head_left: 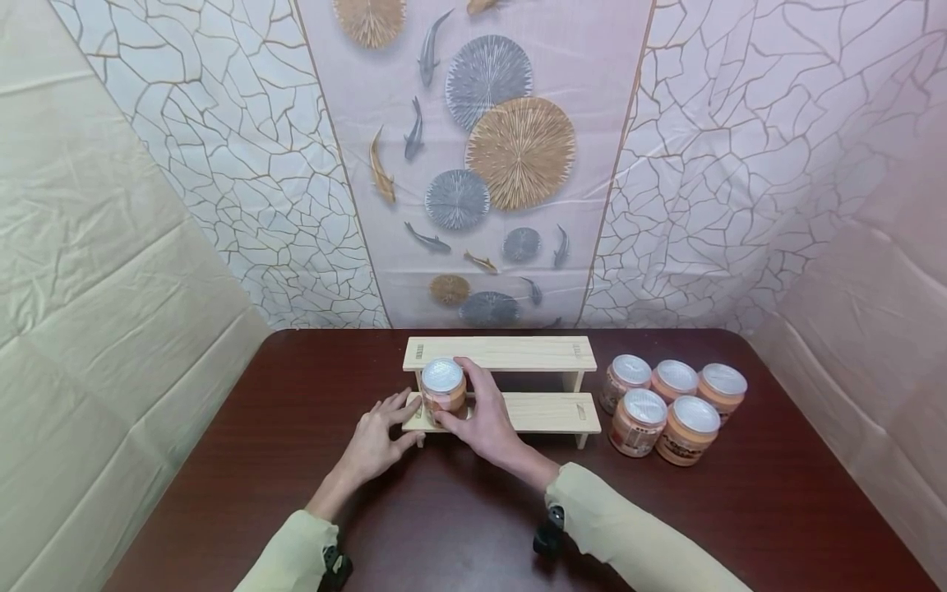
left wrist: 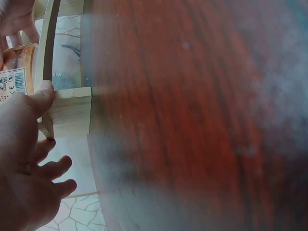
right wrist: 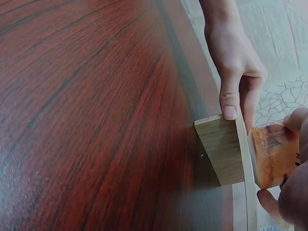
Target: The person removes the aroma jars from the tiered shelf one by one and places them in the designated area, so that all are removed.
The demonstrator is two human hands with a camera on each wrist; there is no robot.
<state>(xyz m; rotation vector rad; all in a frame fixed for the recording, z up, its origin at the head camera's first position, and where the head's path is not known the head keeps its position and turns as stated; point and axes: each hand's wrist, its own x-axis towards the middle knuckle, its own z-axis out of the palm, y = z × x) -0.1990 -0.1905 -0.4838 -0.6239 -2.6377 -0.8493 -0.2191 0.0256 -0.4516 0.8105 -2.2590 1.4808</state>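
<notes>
A two-tier pale wooden rack (head_left: pixel 518 411) stands on the table, its lower step in front of the higher one. On the left end of the lower step is a jar (head_left: pixel 442 386) with a whitish top and orange-brown sides. My right hand (head_left: pixel 484 415) grips this jar, thumb in front and fingers behind; its base meets the board (right wrist: pixel 246 178) in the right wrist view. The left end of that same step is pinched by my left hand (head_left: pixel 377 440), with the thumb (left wrist: pixel 44 98) against the board's edge in the left wrist view.
Several similar jars (head_left: pixel 695 415) stand grouped on the table right of the rack. The dark red-brown table (head_left: pixel 296 395) extends around it. A patterned cloth (head_left: pixel 488 247) hangs behind, and pale cloth walls (head_left: pixel 96 329) enclose the sides.
</notes>
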